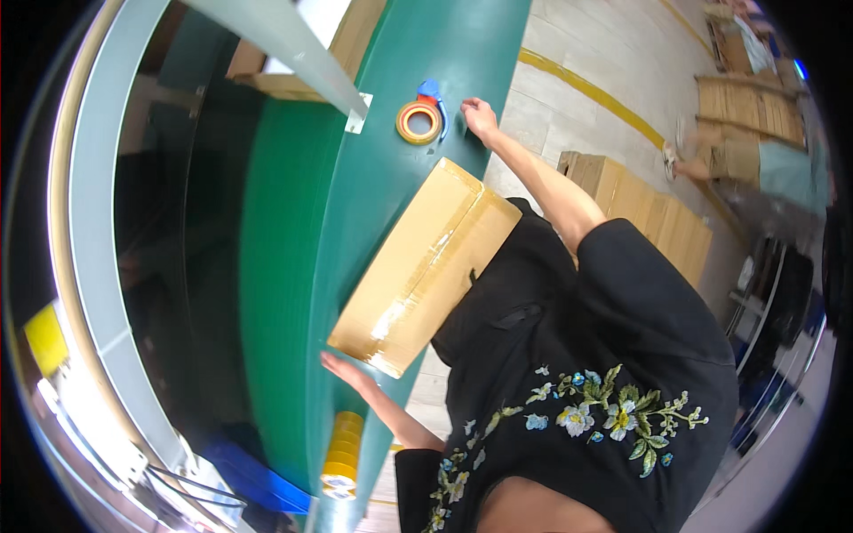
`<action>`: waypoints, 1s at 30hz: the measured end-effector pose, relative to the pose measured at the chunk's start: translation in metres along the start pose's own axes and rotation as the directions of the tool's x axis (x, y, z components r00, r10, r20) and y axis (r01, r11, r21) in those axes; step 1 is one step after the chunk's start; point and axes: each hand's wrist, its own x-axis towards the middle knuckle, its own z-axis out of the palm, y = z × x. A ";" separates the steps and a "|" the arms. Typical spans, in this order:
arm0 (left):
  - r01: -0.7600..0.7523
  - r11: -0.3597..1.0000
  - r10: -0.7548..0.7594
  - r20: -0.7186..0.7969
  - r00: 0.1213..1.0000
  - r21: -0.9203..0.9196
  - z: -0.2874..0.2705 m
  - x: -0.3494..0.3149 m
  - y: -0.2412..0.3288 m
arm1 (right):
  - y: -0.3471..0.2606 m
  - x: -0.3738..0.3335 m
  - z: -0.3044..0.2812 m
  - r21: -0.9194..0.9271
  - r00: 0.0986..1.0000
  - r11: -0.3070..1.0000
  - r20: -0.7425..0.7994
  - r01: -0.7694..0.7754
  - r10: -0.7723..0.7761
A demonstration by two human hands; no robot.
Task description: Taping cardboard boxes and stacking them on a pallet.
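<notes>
A brown cardboard box (418,275) with shiny clear tape along its seam lies aslant across the green work surface, its near side against my black clothing. My left hand (349,370) is at the box's lower end, fingers stretched out flat, palm side towards the cardboard; whether it touches is unclear. Beyond the box's upper end, my right hand (481,121) hovers by the surface's edge with fingers curled together. Anything inside that curl is too small to make out. Just left of it rests a tape dispenser (430,91) with blue and red parts and a yellow-brown tape roll (418,122).
A stack of yellow tape rolls (342,453) stands below my left hand. A grey metal post (293,49) rises at the upper left. Flattened cardboard (644,200) stands to the right. Further off, a blurred person (746,164) is beside more cardboard. A blue bin (258,480) sits lower left.
</notes>
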 end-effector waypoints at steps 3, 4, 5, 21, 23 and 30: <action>0.399 0.884 -0.305 0.344 0.888 -0.244 -0.030 0.010 -0.049 | 0.007 -0.070 -0.005 0.053 0.956 0.979 0.210 0.198 -0.205; 0.298 0.925 -0.181 0.416 0.891 -0.236 -0.031 0.012 -0.059 | 0.004 -0.097 -0.003 0.050 0.854 0.980 0.483 0.192 -0.192; 0.367 0.904 -0.287 0.325 0.901 -0.217 0.013 -0.012 -0.035 | 0.037 -0.106 -0.021 -0.162 0.796 0.922 0.570 0.353 -0.204; -0.230 0.901 0.170 0.188 0.967 0.368 0.116 -0.157 0.099 | 0.118 -0.163 -0.122 0.103 0.949 0.982 0.260 0.158 -0.180; -0.321 0.843 0.220 0.268 0.938 0.432 0.155 -0.206 0.120 | 0.182 -0.169 -0.171 0.169 0.991 0.982 0.118 -0.080 0.061; -0.870 0.390 0.369 0.815 0.446 0.300 0.401 -0.245 0.139 | 0.367 -0.209 -0.278 0.614 0.628 0.604 -0.215 -0.509 0.748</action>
